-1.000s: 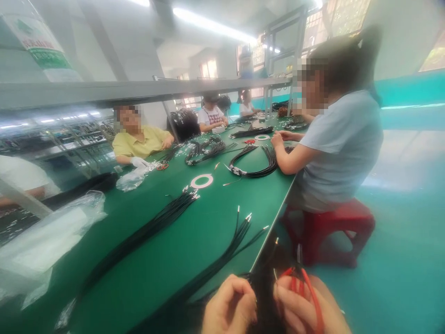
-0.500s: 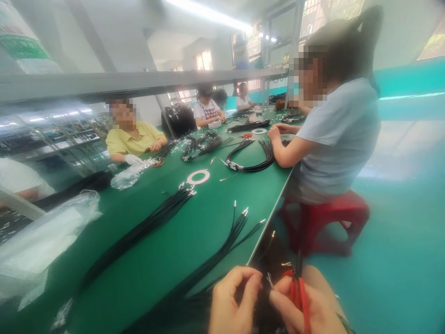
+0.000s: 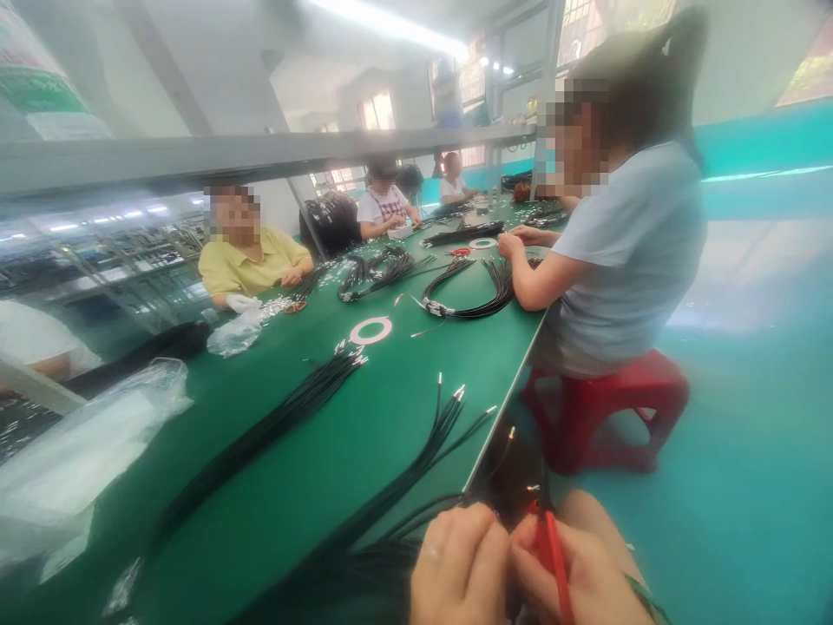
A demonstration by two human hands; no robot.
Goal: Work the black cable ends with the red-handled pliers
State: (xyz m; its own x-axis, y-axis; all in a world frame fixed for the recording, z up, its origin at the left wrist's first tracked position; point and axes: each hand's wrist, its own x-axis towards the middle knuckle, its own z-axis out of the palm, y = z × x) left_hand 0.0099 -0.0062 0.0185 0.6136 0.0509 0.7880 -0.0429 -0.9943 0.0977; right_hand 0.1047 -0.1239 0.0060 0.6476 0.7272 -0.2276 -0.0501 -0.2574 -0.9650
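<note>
My right hand (image 3: 579, 569) is closed around red-handled scissors (image 3: 556, 555), whose dark blades point away from me. Close beside it at the lower edge, my left hand (image 3: 461, 564) has its fingers curled together. Its fingertips meet near my right thumb, and whatever they pinch is hidden. A bundle of black cables (image 3: 416, 464) with silvery-white ends lies to the left of my hands. Behind my left hand, dark cables run across the table edge. A single cable end (image 3: 512, 432) hangs past that edge.
The green table (image 3: 416, 373) carries another black cable bundle (image 3: 279, 425), a white tape ring (image 3: 370, 331) and looped cables (image 3: 475, 308). Clear plastic bags (image 3: 97, 451) lie at left. A co-worker (image 3: 625, 243) sits at right on a red stool (image 3: 612, 408); several others work along the table.
My left hand has turned over, back of the fingers now showing, and moved slightly right toward my right hand. Thin pale wire ends seen between the hands before are now hidden.
</note>
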